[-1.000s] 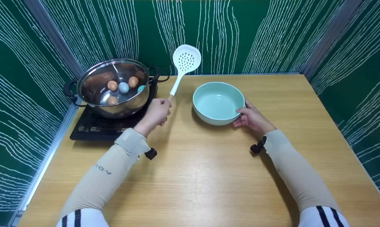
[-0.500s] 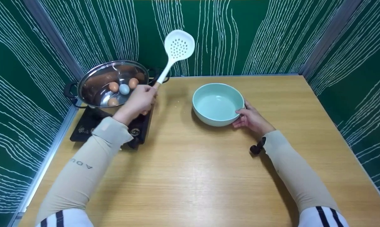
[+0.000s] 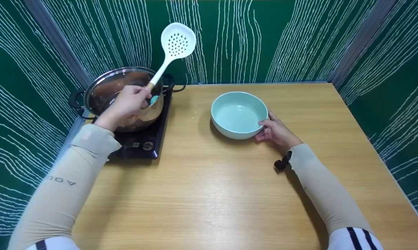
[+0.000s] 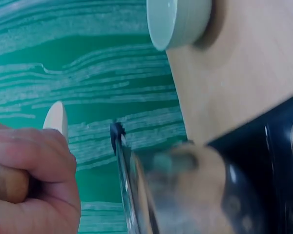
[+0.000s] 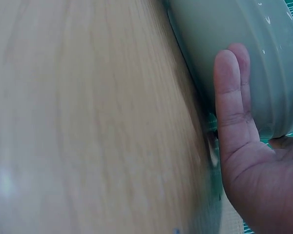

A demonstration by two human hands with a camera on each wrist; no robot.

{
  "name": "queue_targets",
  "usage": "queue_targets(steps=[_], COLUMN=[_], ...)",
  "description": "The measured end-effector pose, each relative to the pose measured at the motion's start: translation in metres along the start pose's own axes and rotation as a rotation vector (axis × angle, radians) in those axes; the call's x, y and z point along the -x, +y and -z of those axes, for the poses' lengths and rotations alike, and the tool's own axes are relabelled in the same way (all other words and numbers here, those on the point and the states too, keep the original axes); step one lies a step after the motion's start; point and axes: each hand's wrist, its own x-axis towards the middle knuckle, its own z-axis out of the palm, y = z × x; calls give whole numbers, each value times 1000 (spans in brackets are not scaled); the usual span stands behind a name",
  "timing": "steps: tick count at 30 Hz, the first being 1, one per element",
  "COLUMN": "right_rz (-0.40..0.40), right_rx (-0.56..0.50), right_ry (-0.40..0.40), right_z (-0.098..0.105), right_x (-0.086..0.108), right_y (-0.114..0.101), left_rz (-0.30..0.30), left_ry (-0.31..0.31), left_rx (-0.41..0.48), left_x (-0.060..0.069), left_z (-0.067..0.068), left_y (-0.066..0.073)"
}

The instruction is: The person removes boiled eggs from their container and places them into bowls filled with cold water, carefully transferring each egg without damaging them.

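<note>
My left hand [image 3: 126, 103] grips the wooden end of a white slotted skimmer [image 3: 178, 40], its holed head raised up to the right. That hand is above the steel pot [image 3: 151, 113] and hides most of its inside; a teal patch shows near the right rim. In the left wrist view, curled fingers [image 4: 39, 156] wrap the handle's wooden end [image 4: 9, 183]. My right hand [image 3: 276, 130] holds the pale green bowl [image 3: 239, 116] at its right side, thumb at the rim and fingers along the outer wall [image 5: 268, 63].
Under the pot lies a black induction cooker [image 3: 136, 149] at the back left of the wooden table [image 3: 223, 194]. Black pot handles [image 3: 76, 100] stick out at the sides. Green walls [image 3: 299, 41] with white lines enclose the table's back and sides.
My left hand has moved left with the skimmer, from beside the pot to over it, now covering the eggs seen earlier inside. The right hand and bowl have stayed nearly still.
</note>
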Motion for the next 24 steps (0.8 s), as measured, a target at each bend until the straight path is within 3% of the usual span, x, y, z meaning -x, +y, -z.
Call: queue_targets(steps=[9, 24], right_rz=[9, 26], right_rx=[21, 36], right_ry=[5, -17], right_z=[1, 3], right_x=[2, -1], right_y=[1, 4], left_rz=[-63, -1], left_ry=[-14, 0], left_rx=[-111, -341], left_x=[10, 33], left_z=[41, 102], left_y=[-8, -31])
